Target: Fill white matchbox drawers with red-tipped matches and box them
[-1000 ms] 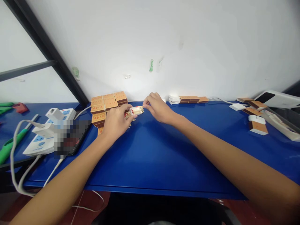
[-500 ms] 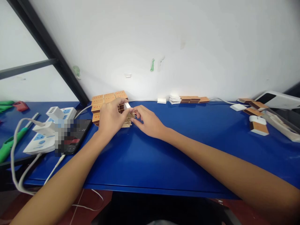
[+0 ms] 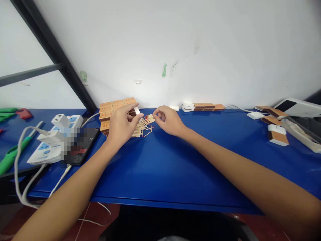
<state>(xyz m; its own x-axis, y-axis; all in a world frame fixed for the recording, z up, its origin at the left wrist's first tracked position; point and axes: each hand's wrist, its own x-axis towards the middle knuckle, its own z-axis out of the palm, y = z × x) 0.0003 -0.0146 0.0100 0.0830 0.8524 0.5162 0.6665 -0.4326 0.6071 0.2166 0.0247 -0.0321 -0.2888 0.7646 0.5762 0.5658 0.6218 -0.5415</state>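
Observation:
Between the thumb and fingers of my left hand is a small white matchbox tray, held tilted above the table. My right hand is closed in a pinch just to the right of it. A few matches stick out leftward from its fingertips, red heads toward the tray. Under and between the hands lies a loose pile of matches, some scattered at its right side. Behind my left hand stand stacked orange matchboxes, partly covered by that hand.
Along the wall lie white trays and brown matchbox sleeves. More matchboxes sit at the right by a white device. At the left are a power strip, a phone, cables and a green-handled tool.
My right hand has moved right, away from the tray, with matches at its fingertips. The match pile's right side now shows. My left hand still holds the tray in about the same place.

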